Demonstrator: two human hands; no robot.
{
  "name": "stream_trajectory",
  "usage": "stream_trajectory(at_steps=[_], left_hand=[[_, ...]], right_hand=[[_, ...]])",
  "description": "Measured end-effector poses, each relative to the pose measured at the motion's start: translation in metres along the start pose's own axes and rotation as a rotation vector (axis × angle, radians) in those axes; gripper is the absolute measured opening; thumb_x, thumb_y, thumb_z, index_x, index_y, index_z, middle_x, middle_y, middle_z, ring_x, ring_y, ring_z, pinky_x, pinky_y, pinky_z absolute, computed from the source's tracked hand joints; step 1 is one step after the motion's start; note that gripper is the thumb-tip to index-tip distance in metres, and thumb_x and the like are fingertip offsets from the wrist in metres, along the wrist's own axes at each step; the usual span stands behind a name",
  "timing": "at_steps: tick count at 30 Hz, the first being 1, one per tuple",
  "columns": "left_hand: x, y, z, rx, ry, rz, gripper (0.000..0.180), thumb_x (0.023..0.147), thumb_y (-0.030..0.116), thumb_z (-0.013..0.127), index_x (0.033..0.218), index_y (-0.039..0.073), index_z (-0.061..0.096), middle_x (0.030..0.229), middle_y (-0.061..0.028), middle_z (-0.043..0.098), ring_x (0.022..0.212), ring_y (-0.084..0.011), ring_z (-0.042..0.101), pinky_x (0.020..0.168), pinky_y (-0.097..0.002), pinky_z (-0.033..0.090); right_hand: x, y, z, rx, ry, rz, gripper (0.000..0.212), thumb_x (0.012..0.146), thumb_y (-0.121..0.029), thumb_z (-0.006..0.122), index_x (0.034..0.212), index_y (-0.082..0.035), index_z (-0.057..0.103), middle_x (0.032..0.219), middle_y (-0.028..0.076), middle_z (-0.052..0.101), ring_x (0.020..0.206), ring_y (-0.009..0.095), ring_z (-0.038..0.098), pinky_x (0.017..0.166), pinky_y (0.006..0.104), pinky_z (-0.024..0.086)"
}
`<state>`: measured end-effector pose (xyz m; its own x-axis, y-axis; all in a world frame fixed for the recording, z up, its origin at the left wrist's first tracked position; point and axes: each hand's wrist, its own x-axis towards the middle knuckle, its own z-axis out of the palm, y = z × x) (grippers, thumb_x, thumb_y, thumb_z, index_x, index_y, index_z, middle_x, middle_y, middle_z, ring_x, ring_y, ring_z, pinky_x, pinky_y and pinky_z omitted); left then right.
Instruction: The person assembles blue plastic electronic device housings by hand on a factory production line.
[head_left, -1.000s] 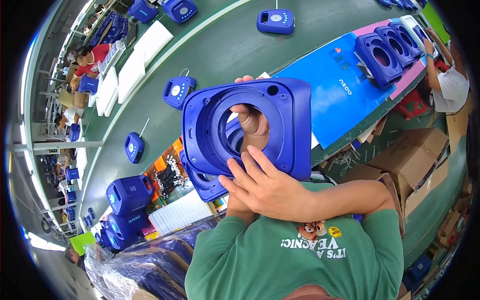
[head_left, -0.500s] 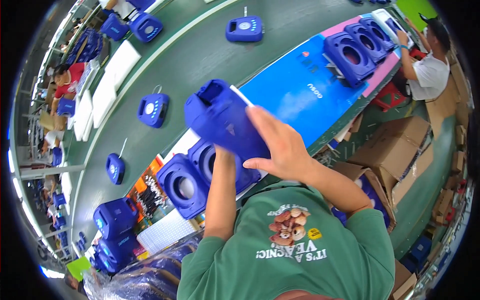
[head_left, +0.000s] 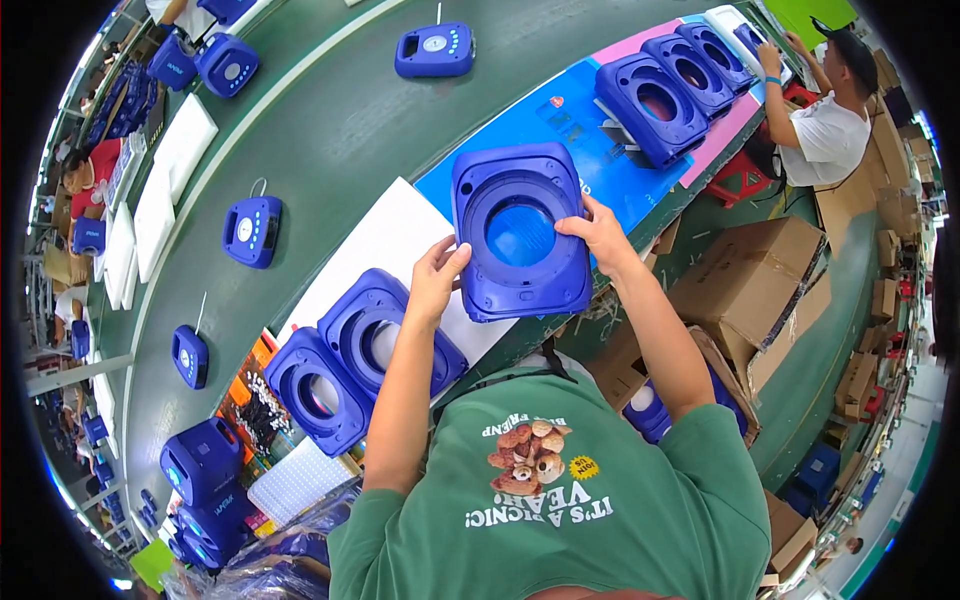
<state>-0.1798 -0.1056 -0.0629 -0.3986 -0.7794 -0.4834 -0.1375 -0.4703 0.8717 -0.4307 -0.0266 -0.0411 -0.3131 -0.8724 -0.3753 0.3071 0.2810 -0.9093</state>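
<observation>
Between my two hands is a blue plastic speaker housing (head_left: pixel 480 285), its large round opening facing up at me. My left hand (head_left: pixel 439 275) grips its left edge, the thumb on the front. On the right side my right hand (head_left: pixel 597 232) holds it, with the thumb over the rim of the opening. Two more blue housings lie side by side to the left of my left forearm: the nearer one (head_left: pixel 283 368) and one next to it (head_left: pixel 347 305). A white sheet (head_left: pixel 375 228) lies under and beside the held housing.
Along the bench to the right runs a blue board (head_left: pixel 530 120) with several housings (head_left: pixel 640 125) at its far end. A co-worker (head_left: pixel 835 125) sits there. Finished-looking blue speakers (head_left: pixel 252 230) with handles stand on the green conveyor (head_left: pixel 330 150). Cardboard boxes (head_left: pixel 745 270) stand at right.
The housing, tilted and blurred before, has been turned so its round opening faces me. My right hand, open beside it earlier, now grips its right edge. The whole view has shifted.
</observation>
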Motion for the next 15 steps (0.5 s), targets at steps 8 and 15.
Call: stream_trajectory(at_steps=[8,15], left_hand=[[-0.004,0.003,-0.001,-0.184,-0.043,0.117,0.058,0.072,0.015,0.072,0.125,-0.002,0.055,0.105,-0.0108,0.064,0.089,-0.0184,0.061,0.082,-0.0305,0.049],[0.006,0.086,0.016,0.896,-0.105,0.575,0.068,0.058,0.019,0.075,0.12,-0.004,0.056,0.1,-0.0175,0.065,0.093,-0.0296,0.063,0.087,-0.0358,0.049]], right_hand=[[-0.011,-0.009,0.017,-0.02,-0.152,-0.052,0.087,0.068,-0.015,0.081,0.14,0.001,0.035,0.131,0.017,0.05,0.117,0.025,0.052,0.1,0.0351,0.041],[-0.042,-0.084,0.054,-1.546,-0.006,-0.944,0.112,0.057,-0.031,0.085,0.147,-0.009,0.023,0.142,0.021,0.037,0.13,0.037,0.038,0.109,0.0519,0.026]])
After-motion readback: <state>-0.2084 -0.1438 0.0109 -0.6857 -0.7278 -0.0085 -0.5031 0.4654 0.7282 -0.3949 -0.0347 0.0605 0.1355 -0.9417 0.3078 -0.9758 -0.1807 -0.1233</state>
